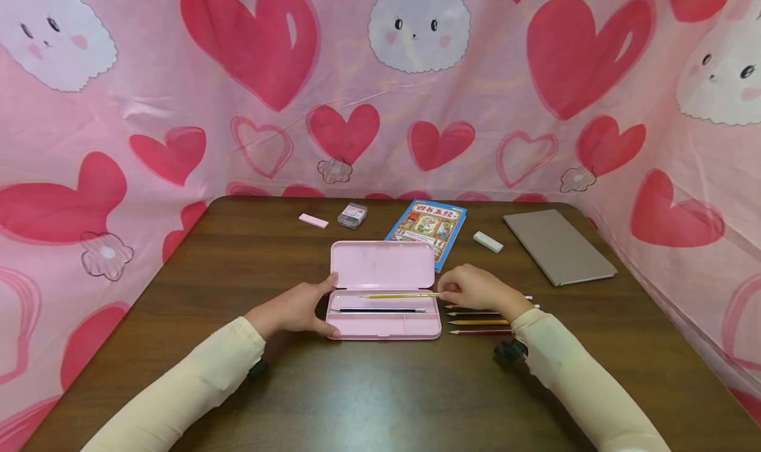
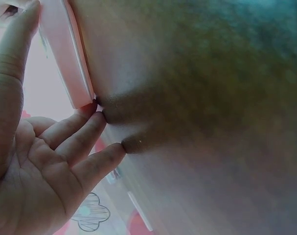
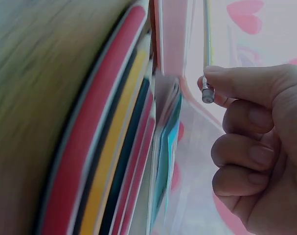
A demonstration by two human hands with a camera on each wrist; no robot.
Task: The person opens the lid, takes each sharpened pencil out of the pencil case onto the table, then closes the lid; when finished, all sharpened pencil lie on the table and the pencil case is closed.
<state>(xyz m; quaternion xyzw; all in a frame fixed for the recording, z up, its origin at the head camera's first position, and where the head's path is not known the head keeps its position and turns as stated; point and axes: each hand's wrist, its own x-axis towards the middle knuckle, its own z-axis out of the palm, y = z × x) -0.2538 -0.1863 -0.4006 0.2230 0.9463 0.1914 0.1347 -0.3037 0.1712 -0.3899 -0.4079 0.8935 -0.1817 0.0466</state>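
A pink pencil case [image 1: 362, 326] lies with its lid [image 1: 382, 265] raised, and a dark pencil [image 1: 380, 310] rests inside. My left hand [image 1: 294, 308] holds the case's left end, thumb at the front corner and a finger near the hinge. In the left wrist view, other fingers [image 2: 99, 166] reach down to the table beside it. My right hand [image 1: 475, 287] pinches a yellow pencil [image 1: 398, 297] between thumb and index finger near its eraser end. That pencil lies across the back compartment; whether it touches the bottom I cannot tell. The other right fingers are curled.
Several pencils [image 1: 475, 322] lie in a row right of the case, partly under my right wrist. Behind stand a blue-edged book [image 1: 428, 224], a white eraser [image 1: 488, 242], a grey notebook [image 1: 555, 247], a small clear box [image 1: 353, 216] and a pink strip [image 1: 313, 221].
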